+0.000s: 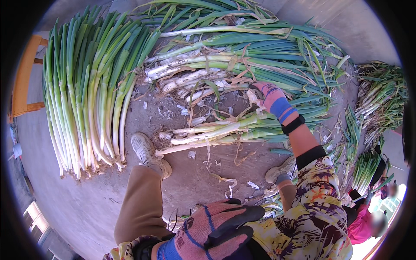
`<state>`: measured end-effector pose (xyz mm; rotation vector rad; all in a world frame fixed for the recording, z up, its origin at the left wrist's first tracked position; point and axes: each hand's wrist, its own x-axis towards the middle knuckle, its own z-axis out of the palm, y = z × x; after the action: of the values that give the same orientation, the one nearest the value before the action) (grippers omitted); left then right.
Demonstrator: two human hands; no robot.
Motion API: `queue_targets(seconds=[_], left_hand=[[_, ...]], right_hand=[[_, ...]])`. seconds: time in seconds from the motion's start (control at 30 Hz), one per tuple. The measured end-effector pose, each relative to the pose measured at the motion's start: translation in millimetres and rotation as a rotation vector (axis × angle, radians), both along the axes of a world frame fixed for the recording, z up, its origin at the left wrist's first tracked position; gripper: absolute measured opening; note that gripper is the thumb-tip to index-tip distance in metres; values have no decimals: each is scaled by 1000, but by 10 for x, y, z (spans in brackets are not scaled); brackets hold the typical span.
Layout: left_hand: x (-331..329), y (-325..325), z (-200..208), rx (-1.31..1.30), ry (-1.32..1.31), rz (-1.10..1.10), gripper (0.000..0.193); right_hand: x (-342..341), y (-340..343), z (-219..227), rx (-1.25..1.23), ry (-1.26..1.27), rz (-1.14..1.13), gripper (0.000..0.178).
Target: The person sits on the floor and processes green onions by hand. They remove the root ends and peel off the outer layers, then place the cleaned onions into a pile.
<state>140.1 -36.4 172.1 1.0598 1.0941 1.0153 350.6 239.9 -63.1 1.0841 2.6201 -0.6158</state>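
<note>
I saw right hand (273,99) at two o'clock near green onions (229,128), grip unclear; left hand (212,227) at six, fingers apart. Tangled leaves (299,48) risked tearing if yanked.

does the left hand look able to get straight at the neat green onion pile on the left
Probably not straight away: the left hand is low in the view, and the brown trouser leg lies between it and the green onion pile.

Grey-brown floor (82,208), littered with pale peelings (253,185), bears an orderly row of green onions (86,99) at left, a looser pile (268,54) centrally, another heap (376,95) far right.
</note>
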Motion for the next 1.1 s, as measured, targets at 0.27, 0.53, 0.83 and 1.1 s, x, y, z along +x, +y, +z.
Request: queue_targets(seconds=[0.27, 0.53, 0.83, 1.1], left_hand=[[-20, -8, 14, 8, 87, -1, 36], [-62, 46, 22, -17, 43, -23, 37], [-34, 53, 13, -36, 29, 9, 37], [-56, 73, 51, -59, 21, -8, 37]], right_hand=[[-763, 507, -94, 220, -270, 21, 61], [-1163, 727, -248, 354, -400, 112, 66], [-1280, 758, -622, 388, -348, 60, 59], [-1221, 654, -584, 332, -307, -37, 58]])
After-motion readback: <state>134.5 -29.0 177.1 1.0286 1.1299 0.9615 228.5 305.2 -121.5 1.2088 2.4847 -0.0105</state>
